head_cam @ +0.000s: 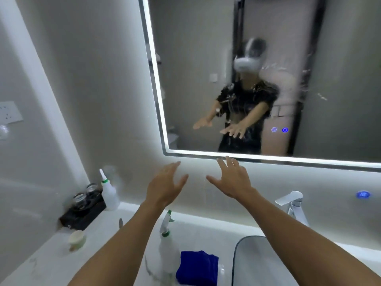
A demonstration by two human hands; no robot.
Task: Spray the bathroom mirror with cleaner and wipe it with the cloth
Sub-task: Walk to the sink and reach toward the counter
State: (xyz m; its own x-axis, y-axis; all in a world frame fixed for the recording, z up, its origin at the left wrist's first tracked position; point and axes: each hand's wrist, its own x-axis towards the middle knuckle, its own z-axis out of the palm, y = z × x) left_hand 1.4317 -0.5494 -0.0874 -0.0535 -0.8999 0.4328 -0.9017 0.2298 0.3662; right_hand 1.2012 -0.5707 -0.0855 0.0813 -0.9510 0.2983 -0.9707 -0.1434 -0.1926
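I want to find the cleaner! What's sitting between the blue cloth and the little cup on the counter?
In the head view, the spray bottle stands between the blue cloth and the small cup, right beside the cloth.

Grey walls point(92, 79), white counter point(51, 261), chrome faucet point(292, 205), wall socket point(9, 112).

The mirror point(268, 79) runs off the top and right edges. Motion blur softens everything. The left forearm hides part of the spray bottle point(168, 250) (the blue cloth point(196, 267) overlaps its base).
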